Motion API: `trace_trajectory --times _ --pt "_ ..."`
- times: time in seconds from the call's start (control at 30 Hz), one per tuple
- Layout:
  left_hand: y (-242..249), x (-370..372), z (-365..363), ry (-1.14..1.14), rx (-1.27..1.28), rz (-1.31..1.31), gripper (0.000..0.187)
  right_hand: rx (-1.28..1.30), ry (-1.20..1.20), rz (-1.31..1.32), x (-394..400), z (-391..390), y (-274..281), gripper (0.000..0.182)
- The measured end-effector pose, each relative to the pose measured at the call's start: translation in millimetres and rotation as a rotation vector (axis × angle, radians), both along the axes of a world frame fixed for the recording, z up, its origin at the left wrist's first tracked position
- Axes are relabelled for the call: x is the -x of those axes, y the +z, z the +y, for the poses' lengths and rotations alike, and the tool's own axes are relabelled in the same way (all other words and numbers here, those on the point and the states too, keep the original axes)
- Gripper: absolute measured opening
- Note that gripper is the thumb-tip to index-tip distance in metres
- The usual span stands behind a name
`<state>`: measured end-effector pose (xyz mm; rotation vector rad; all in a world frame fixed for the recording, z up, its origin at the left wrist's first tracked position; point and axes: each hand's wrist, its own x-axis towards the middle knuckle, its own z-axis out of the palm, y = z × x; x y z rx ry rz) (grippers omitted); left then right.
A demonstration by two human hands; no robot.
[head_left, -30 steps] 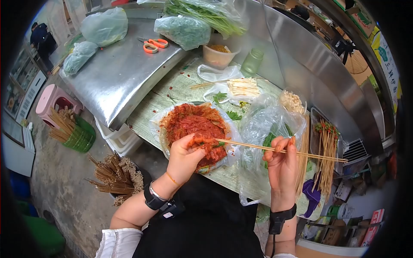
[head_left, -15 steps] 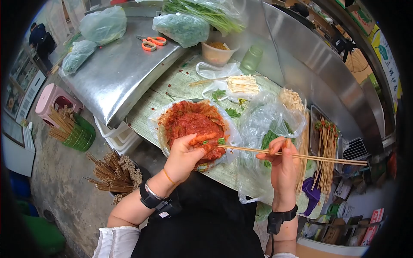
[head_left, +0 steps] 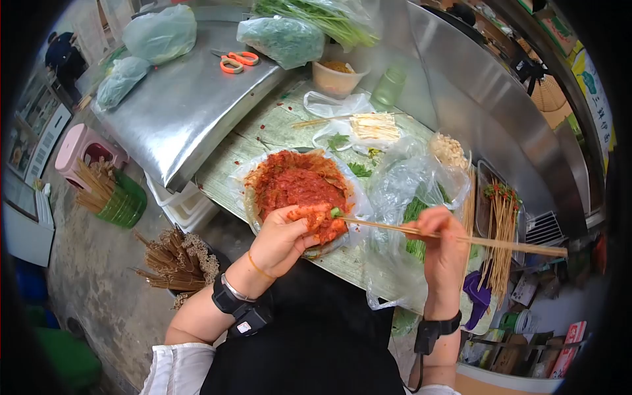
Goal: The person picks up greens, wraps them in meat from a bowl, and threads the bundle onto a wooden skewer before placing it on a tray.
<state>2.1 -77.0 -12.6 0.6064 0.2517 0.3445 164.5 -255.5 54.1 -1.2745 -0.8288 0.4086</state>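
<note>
Mid-threading: left hand (head_left: 280, 238) pinches red marinated meat (head_left: 316, 220) at frame center; right hand (head_left: 442, 245) grips bamboo skewers (head_left: 421, 232), which next need pushing straight through.

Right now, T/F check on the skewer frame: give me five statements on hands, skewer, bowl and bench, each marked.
1. The right hand holds a bamboo skewer pointing toward the bowl. True.
2. The left hand rests empty on the steel counter. False: it grips a piece of red marinated meat over the bowl.
3. Orange-handled scissors lie on the steel counter. True.
4. The bowl holds plain white rice. False: it is full of red marinated meat.
5. The finished skewers lie to the person's left. False: they lie in a tray on the right.
</note>
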Motion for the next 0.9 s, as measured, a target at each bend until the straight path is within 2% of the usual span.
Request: trace_trajectory --times 0.1,0.17,0.23,0.57,0.63,0.7,0.73,0.8,0.9 --pt "-1.1 -2.4 2.4 0.102 0.047 -0.032 0.028 -0.062 -0.05 -0.024 13.3 -5.8 -7.7 0.044" --pt "-3.7 -5.9 1.2 0.138 0.073 -0.043 0.029 -0.098 -0.099 -0.215 33.6 -2.1 -18.5 0.046" --pt "-6.5 -7.8 -1.1 0.196 0.135 -0.029 0.031 -0.102 -0.119 -0.25 41.4 1.0 -20.4 0.047" --pt "-5.7 -13.4 -9.9 0.252 0.16 -0.039 0.03 -0.092 -0.159 -0.488 49.8 7.1 -30.5 0.045" --pt "-8.0 -14.5 -12.0 0.307 0.115 -0.013 0.029 -0.103 -0.146 -0.54 51.2 8.7 -28.9 0.041" --pt "-13.0 -17.0 -13.2 0.347 0.046 -0.018 0.029 -0.056 -0.086 -0.704 52.7 10.2 -23.3 0.034" --pt "-14.7 -18.4 -14.1 0.386 -0.023 -0.024 0.029 -0.054 -0.089 -0.705 51.8 11.0 -21.9 0.034" --pt "-14.8 -21.5 -15.8 0.417 -0.048 -0.028 0.028 0.005 -0.014 -0.911 49.6 13.6 -19.3 0.029" --pt "-20.5 -22.6 -13.6 0.471 -0.151 -0.012 0.026 0.028 0.002 -1.032 54.9 15.8 -10.5 0.024"
